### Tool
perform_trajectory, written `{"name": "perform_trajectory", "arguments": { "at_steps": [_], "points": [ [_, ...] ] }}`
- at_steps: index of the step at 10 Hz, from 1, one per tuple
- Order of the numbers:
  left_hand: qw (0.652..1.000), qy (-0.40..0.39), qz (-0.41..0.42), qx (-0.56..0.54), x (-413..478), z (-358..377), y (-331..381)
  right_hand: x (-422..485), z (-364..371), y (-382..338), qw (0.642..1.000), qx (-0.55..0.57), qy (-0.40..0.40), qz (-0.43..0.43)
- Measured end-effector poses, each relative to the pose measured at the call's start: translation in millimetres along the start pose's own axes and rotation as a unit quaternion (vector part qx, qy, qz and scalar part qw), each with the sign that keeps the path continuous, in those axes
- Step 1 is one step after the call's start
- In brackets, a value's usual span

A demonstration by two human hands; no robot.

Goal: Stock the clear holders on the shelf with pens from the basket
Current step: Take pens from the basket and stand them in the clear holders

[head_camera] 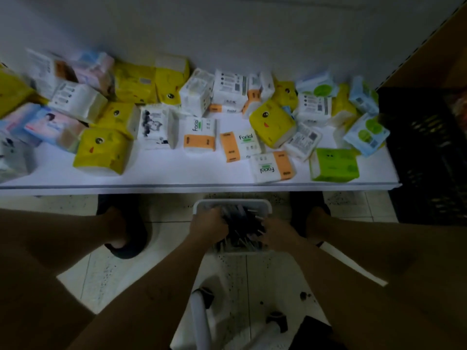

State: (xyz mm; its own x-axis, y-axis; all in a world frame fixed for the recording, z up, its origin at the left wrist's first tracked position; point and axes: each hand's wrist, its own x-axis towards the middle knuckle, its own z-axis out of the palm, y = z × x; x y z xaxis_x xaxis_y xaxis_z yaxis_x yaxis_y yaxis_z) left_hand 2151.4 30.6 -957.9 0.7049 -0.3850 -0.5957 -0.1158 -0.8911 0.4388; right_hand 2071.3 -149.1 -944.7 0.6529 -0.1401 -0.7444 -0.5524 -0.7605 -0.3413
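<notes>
White rectangular basket [232, 203] stands upright on the tiled floor [166, 210], just below the shelf [177, 184] front edge. Dark pens [246, 223], apparently black-bodied, lie heaped and jumbled inside.

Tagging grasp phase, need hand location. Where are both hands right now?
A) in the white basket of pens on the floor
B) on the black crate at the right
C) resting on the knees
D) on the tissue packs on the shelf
A: the left hand and right hand both reach down into the white basket among the dark pens; the grip itself is too dark and blurred to read.
</notes>
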Motion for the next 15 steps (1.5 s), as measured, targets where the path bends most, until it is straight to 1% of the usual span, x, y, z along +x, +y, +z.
{"name": "perform_trajectory", "arguments": {
  "at_steps": [1, 2, 3, 4, 5, 6, 7, 8, 9, 10, 11, 12, 13, 14, 15],
  "points": [
    [0.999, -0.016, -0.027, 0.015, 10, 12, -23, 19, -5, 16, 0.998, -0.034, -0.001, 0.046],
    [0.997, -0.052, -0.059, 0.012, 16, 26, -42, 40, -2, 21, 0.998, -0.032, -0.002, 0.06],
    [0.992, -0.112, -0.061, -0.006, 19, 40, -48, 53, 9, 12, 0.999, -0.005, -0.017, 0.034],
    [0.99, -0.128, -0.057, -0.019, 26, 47, -47, 63, 26, 7, 1.0, 0.0, -0.026, 0.003],
    [0.99, -0.13, -0.056, -0.024, 32, 52, -48, 65, 40, 7, 0.998, -0.058, -0.031, -0.021],
    [0.992, -0.113, -0.057, -0.002, 27, 56, -49, 62, 54, 2, 0.985, -0.16, -0.031, -0.061],
    [0.991, -0.084, -0.101, -0.007, 18, 61, -48, 57, 63, -9, 0.985, -0.16, -0.018, -0.061],
    [0.991, -0.07, -0.099, -0.054, 17, 66, -42, 58, 67, -16, 0.988, -0.138, -0.045, -0.053],
    [0.987, -0.05, -0.118, -0.098, 19, 65, -38, 63, 69, -19, 0.991, -0.109, -0.071, -0.036],
    [0.986, -0.066, -0.122, -0.096, 22, 62, -41, 65, 69, -22, 0.992, -0.084, -0.089, 0.002],
    [0.983, -0.103, -0.127, -0.082, 26, 57, -42, 66, 70, -24, 0.992, -0.079, -0.094, 0.006],
    [0.975, -0.134, -0.152, -0.093, 28, 53, -41, 66, 75, -25, 0.992, -0.081, -0.099, -0.008],
    [0.965, -0.172, -0.156, -0.122, 28, 51, -42, 64, 77, -27, 0.987, -0.099, -0.128, 0.009],
    [0.969, -0.15, -0.151, -0.129, 24, 53, -44, 64, 78, -28, 0.983, -0.117, -0.143, 0.009],
    [0.978, -0.075, -0.152, -0.126, 17, 56, -47, 67, 80, -25, 0.976, -0.145, -0.162, 0.007]
  ]
}}
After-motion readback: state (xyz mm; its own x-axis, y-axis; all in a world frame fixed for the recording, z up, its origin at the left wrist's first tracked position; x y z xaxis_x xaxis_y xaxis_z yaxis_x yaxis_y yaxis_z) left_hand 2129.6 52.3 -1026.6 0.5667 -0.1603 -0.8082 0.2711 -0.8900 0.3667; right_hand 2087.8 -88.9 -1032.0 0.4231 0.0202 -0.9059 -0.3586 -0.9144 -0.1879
